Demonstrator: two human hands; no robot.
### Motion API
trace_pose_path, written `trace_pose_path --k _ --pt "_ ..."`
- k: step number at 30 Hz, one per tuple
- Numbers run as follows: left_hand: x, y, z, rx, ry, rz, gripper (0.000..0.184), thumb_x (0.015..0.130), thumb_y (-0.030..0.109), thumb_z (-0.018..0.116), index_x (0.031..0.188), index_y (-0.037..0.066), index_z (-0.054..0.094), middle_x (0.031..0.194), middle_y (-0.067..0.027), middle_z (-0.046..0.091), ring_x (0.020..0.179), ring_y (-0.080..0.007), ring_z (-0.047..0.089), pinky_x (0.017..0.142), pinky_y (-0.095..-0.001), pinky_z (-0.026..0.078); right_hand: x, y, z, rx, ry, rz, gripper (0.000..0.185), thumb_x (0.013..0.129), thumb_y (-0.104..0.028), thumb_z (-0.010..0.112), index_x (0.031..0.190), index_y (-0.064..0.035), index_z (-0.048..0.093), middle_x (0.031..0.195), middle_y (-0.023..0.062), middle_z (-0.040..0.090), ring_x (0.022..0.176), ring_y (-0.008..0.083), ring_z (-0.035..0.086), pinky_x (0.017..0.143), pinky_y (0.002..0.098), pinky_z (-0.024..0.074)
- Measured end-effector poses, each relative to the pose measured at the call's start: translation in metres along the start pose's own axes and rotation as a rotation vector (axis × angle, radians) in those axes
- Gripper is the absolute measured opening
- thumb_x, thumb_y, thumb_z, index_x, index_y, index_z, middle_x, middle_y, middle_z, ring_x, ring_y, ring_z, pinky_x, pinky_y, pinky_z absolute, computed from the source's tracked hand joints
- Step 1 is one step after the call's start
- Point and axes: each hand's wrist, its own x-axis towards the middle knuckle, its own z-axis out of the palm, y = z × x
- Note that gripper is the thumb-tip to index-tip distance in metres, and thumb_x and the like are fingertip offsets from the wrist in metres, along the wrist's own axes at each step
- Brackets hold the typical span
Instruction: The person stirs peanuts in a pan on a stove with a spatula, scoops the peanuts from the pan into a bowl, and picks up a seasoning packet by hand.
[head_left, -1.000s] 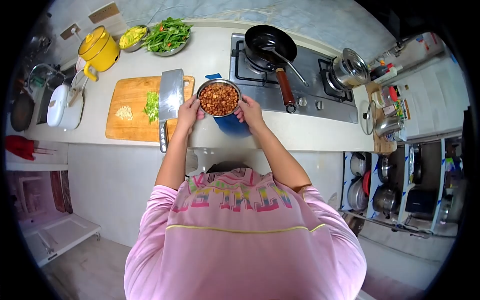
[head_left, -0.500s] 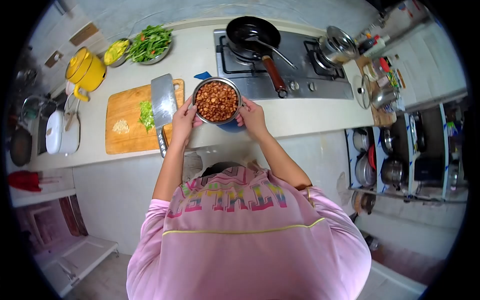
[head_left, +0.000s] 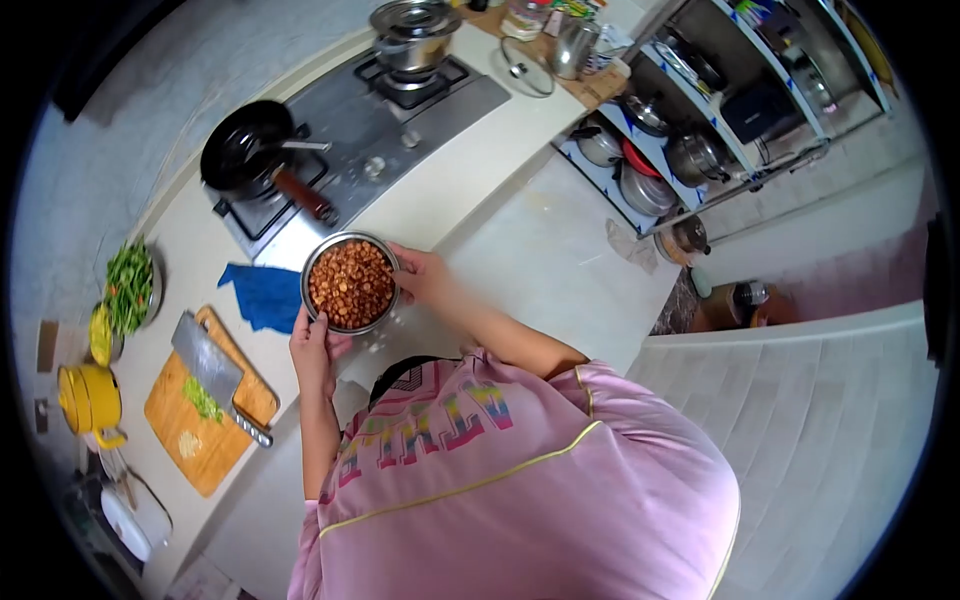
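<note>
A round metal bowl (head_left: 351,283) full of small brown diced pieces is held level at the counter's front edge. My left hand (head_left: 316,350) grips its lower left rim, with the thumb over the edge. On the bowl's right side my right hand (head_left: 418,275) pinches the rim. A blue cloth (head_left: 262,297) lies on the counter just left of the bowl. Farther left, a cleaver (head_left: 207,359) rests on the wooden cutting board (head_left: 170,415), beside chopped green pieces (head_left: 202,399) and minced pale bits (head_left: 189,444).
A black wok (head_left: 236,150) with a ladle sits on the gas stove (head_left: 345,120), near a steel pot (head_left: 413,45). Leafy greens (head_left: 130,287) and a yellow pot (head_left: 90,399) stand at the left. Shelves of cookware (head_left: 700,150) are at the upper right.
The view has turned to the right, so the counter runs diagonally. The bowl, still in both hands, has moved off the spot over the blue cloth, which now shows more fully beside it.
</note>
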Motion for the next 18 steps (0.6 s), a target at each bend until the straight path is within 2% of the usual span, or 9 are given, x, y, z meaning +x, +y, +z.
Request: trace_pose_path --k 1,5,9,12,13,15,18 --pt "0.004 0.0 0.009 0.01 -0.047 -0.016 0.042 0.09 0.011 0.044 0.132 0.009 0.037 0.087 -0.006 0.062 0.055 -0.0127 0.061 0.045 -0.0211 0.049 -0.003 -0.004 -0.013 0.03 0.019 0.019 0.05 0.082 -0.005 0.052 0.131 -0.0108 0.042 0.06 -0.0029 0.048 0.048 0.0054 0.045 0.043 0.0202 0.0378" --pt "0.013 0.01 0.072 0.141 -0.146 -0.108 0.045 0.089 0.012 0.046 0.133 0.009 0.034 0.083 -0.0123 0.063 0.058 -0.0192 0.065 0.042 -0.0224 0.051 -0.015 -0.021 -0.078 0.108 0.07 0.046 0.05 0.081 -0.004 0.051 0.13 -0.0108 0.044 0.058 -0.0034 0.046 0.047 0.005 0.043 0.043 0.0207 0.0364" --pt "0.031 -0.002 0.153 0.167 -0.244 -0.092 0.048 0.088 0.008 0.043 0.134 0.008 0.032 0.084 -0.0147 0.064 0.056 -0.0198 0.064 0.043 -0.0233 0.052 -0.027 -0.039 -0.161 -0.011 0.102 0.002 0.052 0.079 -0.006 0.051 0.13 -0.0097 0.043 0.061 -0.0027 0.048 0.05 0.0047 0.043 0.046 0.0209 0.0366" --pt "0.046 -0.017 0.226 0.151 -0.285 -0.105 0.048 0.088 0.007 0.042 0.135 0.007 0.031 0.083 -0.0149 0.065 0.056 -0.0194 0.064 0.042 -0.0229 0.052 -0.021 -0.024 -0.236 -0.085 0.167 -0.049 0.053 0.079 -0.008 0.052 0.131 -0.01 0.043 0.063 -0.0024 0.049 0.053 0.0042 0.044 0.049 0.0206 0.0371" --pt "0.049 -0.019 0.253 0.139 -0.28 -0.118 0.05 0.087 0.006 0.043 0.135 0.007 0.03 0.081 -0.0144 0.064 0.055 -0.0191 0.064 0.042 -0.0226 0.052 -0.021 -0.023 -0.26 -0.116 0.186 -0.008 0.052 0.081 -0.01 0.052 0.132 -0.0119 0.042 0.064 -0.0022 0.05 0.056 0.0038 0.045 0.051 0.0199 0.0382" --pt "0.061 -0.036 0.303 0.085 -0.286 -0.132 0.051 0.087 0.006 0.044 0.135 0.007 0.03 0.079 -0.0132 0.064 0.055 -0.0189 0.064 0.043 -0.0223 0.052 -0.023 -0.022 -0.316 -0.198 0.2 -0.155 0.051 0.082 -0.013 0.052 0.132 -0.0126 0.042 0.064 -0.0019 0.051 0.056 0.0037 0.045 0.051 0.0196 0.0385" --pt "0.075 -0.049 0.373 0.038 -0.308 -0.15 0.052 0.085 0.003 0.044 0.135 0.008 0.031 0.077 -0.011 0.063 0.054 -0.0164 0.063 0.043 -0.021 0.052 -0.018 -0.007 -0.39 -0.162 0.213 -0.189 0.045 0.087 -0.021 0.053 0.131 -0.0145 0.043 0.062 -0.0019 0.051 0.054 0.0038 0.045 0.048 0.0197 0.0379"
